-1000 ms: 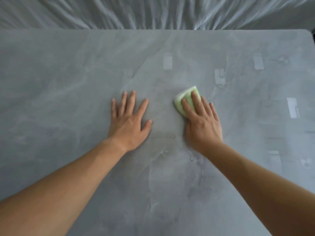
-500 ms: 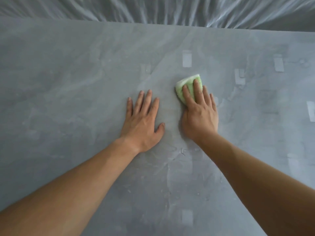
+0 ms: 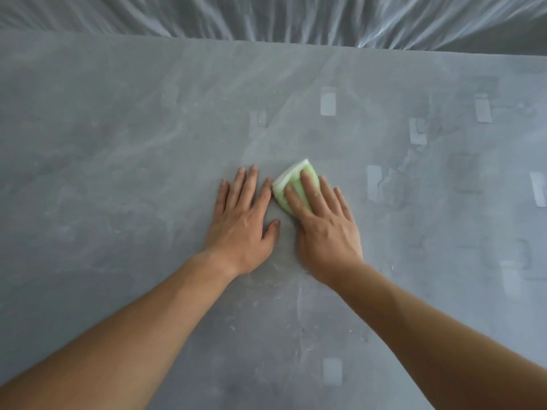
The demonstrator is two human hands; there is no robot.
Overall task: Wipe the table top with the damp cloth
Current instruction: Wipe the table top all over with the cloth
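At frame centre a folded, fuzzy green cloth is pressed flat by the open right hand, half hidden beneath it, while the left hand lies splayed on the mottled grey table top.

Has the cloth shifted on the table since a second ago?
Yes. The green cloth under the right hand slid toward the left hand, leaving the pale tape mark farther on its right.
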